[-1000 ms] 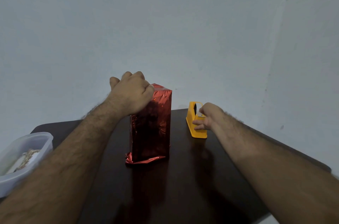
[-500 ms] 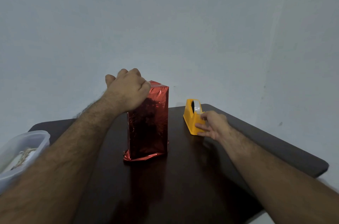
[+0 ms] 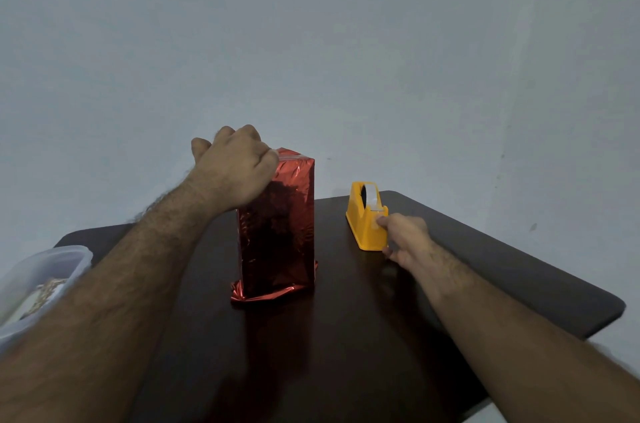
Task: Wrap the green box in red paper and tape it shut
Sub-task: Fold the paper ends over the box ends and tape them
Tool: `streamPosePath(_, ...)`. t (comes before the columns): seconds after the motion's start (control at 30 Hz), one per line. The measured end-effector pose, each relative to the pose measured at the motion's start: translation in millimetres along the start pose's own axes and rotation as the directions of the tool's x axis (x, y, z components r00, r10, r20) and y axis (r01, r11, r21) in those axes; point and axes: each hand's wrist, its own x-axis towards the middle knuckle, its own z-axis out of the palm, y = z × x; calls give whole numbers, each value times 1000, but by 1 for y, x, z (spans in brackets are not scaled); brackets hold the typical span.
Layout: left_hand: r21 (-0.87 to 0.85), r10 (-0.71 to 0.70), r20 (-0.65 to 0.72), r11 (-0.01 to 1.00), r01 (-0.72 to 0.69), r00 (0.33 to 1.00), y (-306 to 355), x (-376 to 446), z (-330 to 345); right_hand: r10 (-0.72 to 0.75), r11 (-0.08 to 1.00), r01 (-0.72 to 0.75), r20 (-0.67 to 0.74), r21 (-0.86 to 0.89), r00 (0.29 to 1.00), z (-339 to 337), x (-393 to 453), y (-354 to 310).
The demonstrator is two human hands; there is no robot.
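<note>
The box, fully covered in shiny red paper [image 3: 277, 232], stands upright in the middle of the dark table [image 3: 346, 346]. Loose paper crumples out at its base, and none of the green box shows. My left hand [image 3: 239, 169] sits on the box's top left edge, fingers curled over the folded paper, holding it down. To the right stands a yellow tape dispenser [image 3: 362, 214] with a clear tape roll. My right hand [image 3: 405, 242] is at its near end, fingertips pinching the tape end at the cutter.
A translucent plastic container [image 3: 41, 270] with some contents sits at the table's left edge. The table's right edge runs diagonally close behind my right forearm. A plain grey wall stands behind the table.
My right hand slid from the top of the dispenser down to its near end at the cutter. My left hand stayed on the box top.
</note>
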Motion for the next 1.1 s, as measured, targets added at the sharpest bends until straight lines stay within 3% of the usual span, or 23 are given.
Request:
streamPosePath(0.33, 8, -2, 22, 1000, 2, 1000, 2, -2, -3, 112, 956, -103, 15, -275, 994, -2, -3, -29)
streamPosePath(0.43, 5, -1, 23, 1000, 1, 1000, 3, -3, -4, 163, 888, -143, 8, -437, 987, -2, 1, -34)
streamPosePath(0.53, 10, -13, 43, 1000, 12, 999, 2, -3, -5, 257, 739, -216, -30, -638, 966, -5, -3, -23)
streamPosePath(0.6, 17, -15, 47, 1000, 14, 999, 3, -3, -6, 280, 729, -223, -16, -648, 960, -5, -5, -20)
streamPosePath(0.7, 19, -20, 56, 1000, 19, 998, 3, -4, -6, 204, 838, -122, 98, -533, 974, 1, -14, -36)
streamPosePath(0.83, 5, -21, 43, 1000, 21, 999, 4, -3, -6, -31, 957, 114, 295, -268, 955, 3, -42, -77)
streamPosePath(0.97, -2, -30, 51, 1000, 30, 998, 7, -4, -9, -284, 931, 352, 417, -95, 864, 4, -68, -113)
streamPosePath(1.1, 9, -26, 64, 1000, 25, 998, 10, -6, -11, -405, 838, 534, 525, -115, 749, 12, -90, -135)
